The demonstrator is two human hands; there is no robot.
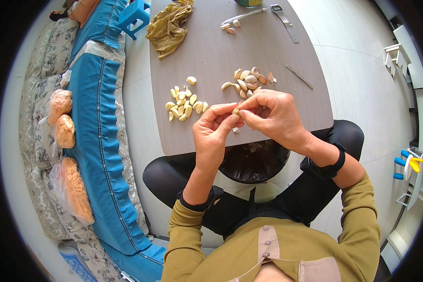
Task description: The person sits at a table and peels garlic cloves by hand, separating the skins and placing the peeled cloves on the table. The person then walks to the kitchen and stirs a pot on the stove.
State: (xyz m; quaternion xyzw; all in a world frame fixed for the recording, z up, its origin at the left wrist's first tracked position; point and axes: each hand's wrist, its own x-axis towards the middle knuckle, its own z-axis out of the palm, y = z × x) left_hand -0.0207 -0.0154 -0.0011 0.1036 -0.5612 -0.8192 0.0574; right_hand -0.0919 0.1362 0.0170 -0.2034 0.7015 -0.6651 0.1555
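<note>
Over the near part of the table [204, 67], my left hand [215, 130] and my right hand [273, 112] meet fingertip to fingertip on one small garlic clove [235, 111]. Both hands pinch it between thumb and index finger. Just beyond my right hand lies a pile of unpeeled garlic cloves [250, 79], partly hidden by that hand. Left of my left hand is a group of peeled, pale yellow cloves [181, 104], with one peeled clove [191, 80] a little apart. A bit of skin [235, 130] lies below my fingers.
A bin lined with a black bag [255, 164] stands between my knees under the table edge. On the table are a crumpled olive cloth [171, 28], a wristwatch [285, 24], a thin metal tool [299, 77], a long clear plastic item [245, 17] and several cloves [231, 31].
</note>
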